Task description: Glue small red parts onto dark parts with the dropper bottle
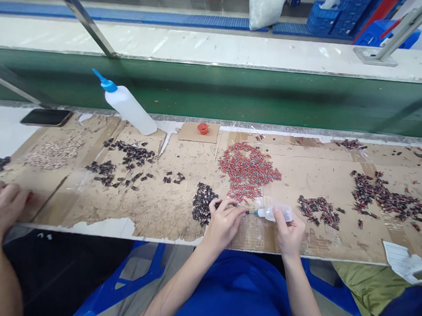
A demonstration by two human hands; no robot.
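My right hand is wrapped round a small clear squeeze bottle with a thin blue tip, lying almost level and pointing left. Its tip meets or nearly meets a small black part pinched in the fingers of my left hand. What kind of part it is, I cannot make out. Just behind my left hand is a pile of small black parts. Beyond both hands spreads a large heap of small red-and-black pieces. To the right of the bottle lies a cluster of dark parts with red bits.
Cardboard covers the bench. A large white bottle with a blue nozzle stands at the back left, near a phone. A red cap sits on a cardboard square. Another person's hand rests at the far left.
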